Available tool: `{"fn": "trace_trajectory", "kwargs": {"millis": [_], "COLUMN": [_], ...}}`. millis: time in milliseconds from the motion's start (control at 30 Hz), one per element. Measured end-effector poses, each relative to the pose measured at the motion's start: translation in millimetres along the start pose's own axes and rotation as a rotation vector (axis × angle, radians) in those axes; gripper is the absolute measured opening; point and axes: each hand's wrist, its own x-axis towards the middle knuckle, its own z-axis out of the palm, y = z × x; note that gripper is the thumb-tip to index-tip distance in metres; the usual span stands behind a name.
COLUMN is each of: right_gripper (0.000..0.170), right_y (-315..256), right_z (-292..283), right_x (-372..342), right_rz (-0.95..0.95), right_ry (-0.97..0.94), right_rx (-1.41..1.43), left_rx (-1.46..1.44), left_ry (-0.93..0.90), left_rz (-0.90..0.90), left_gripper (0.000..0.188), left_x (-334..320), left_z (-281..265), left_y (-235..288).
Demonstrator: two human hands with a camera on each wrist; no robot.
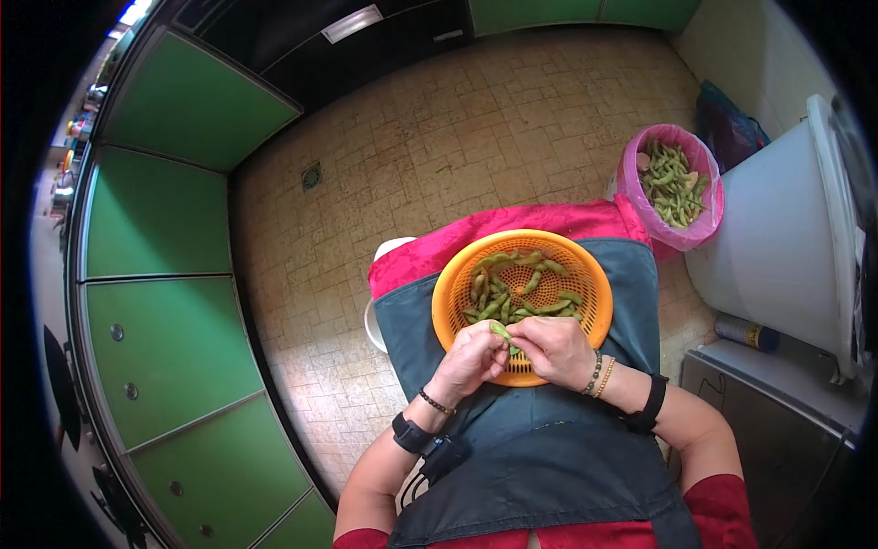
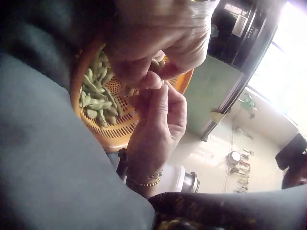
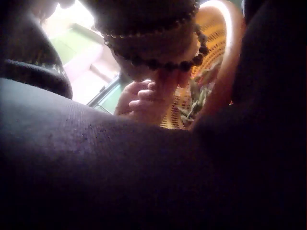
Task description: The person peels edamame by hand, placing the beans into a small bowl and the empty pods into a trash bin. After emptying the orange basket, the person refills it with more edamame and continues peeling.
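Observation:
A green edamame pod (image 1: 500, 330) is pinched in the fingertips of my left hand (image 1: 474, 357), over the near rim of an orange basket (image 1: 599, 274). My right hand (image 1: 562, 352) meets it from the other side, thumb and forefinger pinching the pod's near end. In the left wrist view the fingertips of my left hand (image 2: 168, 38) and right hand (image 2: 156, 122) come together, mostly hiding the pod. More edamame pods (image 1: 498, 297) lie loose in the slotted basket, which rests on my apron-covered lap. The right wrist view is dark, with the basket (image 3: 232, 43) partly showing.
A pink-lined bin (image 1: 626, 178) holding several pods stands on the floor (image 1: 412, 137) ahead to the right. Beside it is a large pale container (image 1: 759, 238), with a spray can (image 1: 745, 332) below. Green cabinets (image 1: 155, 215) line the left side.

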Motion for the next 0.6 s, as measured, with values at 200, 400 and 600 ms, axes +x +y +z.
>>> {"fn": "trace_trajectory", "kwargs": {"millis": [200, 400, 600], "right_gripper": [0.007, 0.015, 0.016], "right_y": [0.0, 6.7, 19.6], "right_z": [8.7, 9.7, -2.8], "right_x": [5.5, 13.6, 11.4], "right_rz": [0.034, 0.768, 0.885], "right_ry": [0.025, -0.050, -0.206], "right_rx": [-0.046, 0.736, 0.846], "left_rx": [-0.120, -0.043, 0.323], "left_ry": [0.021, 0.017, 0.044], "left_rz": [0.053, 0.041, 0.095], "left_gripper": [0.011, 0.011, 0.008], "left_x": [2.2, 2.9, -0.3], "left_z": [-2.8, 1.9, 8.9], "left_y": [-2.8, 0.8, -5.7]}}
